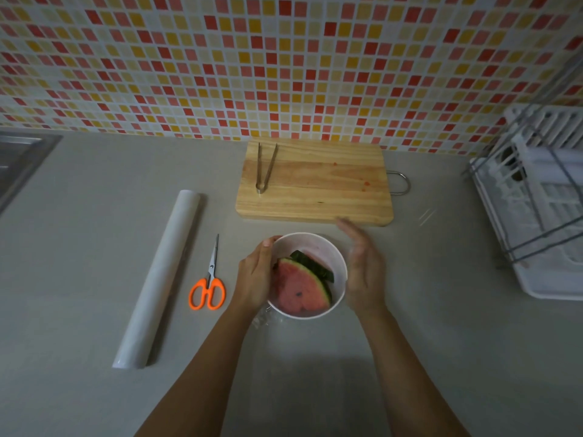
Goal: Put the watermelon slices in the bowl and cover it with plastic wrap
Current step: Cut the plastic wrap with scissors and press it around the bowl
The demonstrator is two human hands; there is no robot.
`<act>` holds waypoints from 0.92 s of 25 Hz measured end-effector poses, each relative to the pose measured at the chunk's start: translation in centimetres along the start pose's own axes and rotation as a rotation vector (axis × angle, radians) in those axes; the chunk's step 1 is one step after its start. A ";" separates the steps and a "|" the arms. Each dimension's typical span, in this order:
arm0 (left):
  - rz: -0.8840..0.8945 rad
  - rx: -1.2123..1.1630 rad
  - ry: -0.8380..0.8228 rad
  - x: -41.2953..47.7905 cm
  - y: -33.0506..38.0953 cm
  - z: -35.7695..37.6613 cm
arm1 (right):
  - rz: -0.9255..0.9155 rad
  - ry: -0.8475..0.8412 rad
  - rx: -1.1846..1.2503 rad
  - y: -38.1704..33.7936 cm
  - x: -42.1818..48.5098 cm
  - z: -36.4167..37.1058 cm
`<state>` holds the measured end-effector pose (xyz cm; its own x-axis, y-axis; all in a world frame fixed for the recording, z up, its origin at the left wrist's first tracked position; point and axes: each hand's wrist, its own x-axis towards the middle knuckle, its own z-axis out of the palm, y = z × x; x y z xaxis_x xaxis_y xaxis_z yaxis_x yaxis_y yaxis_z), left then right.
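White bowl [339, 263] on grey table [410, 357], two watermelon slices [299, 288] inside, rinds toward far right. Left hand [255, 279] cupped on bowl's left rim; right hand [362, 272] open, flat beside right wall, fingers pointing away. Plastic wrap roll [157, 279] at left, long axis near-to-far. One pair of orange scissors [208, 285], tips pointing away. Farther: cutting board [331, 184], one pair of tongs [265, 167].

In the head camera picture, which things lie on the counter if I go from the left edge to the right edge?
Sink → plastic wrap roll → orange scissors → left hand → bowl with watermelon slices → right hand → dish rack. The cutting board and tongs, farther back, overlap this order.
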<state>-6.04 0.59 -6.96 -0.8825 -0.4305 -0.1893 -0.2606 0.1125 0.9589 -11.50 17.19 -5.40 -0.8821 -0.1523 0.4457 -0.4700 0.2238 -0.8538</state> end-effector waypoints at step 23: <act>0.058 0.035 0.051 -0.1 -0.7 0.5 | 0.579 -0.090 -0.285 0.9 -0.8 1.8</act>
<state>-5.97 1.01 -7.70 -0.8759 -0.4669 -0.1217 -0.2239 0.1697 0.9597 -11.14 15.83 -7.06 -0.9950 -0.0075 -0.1000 0.0802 0.5388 -0.8386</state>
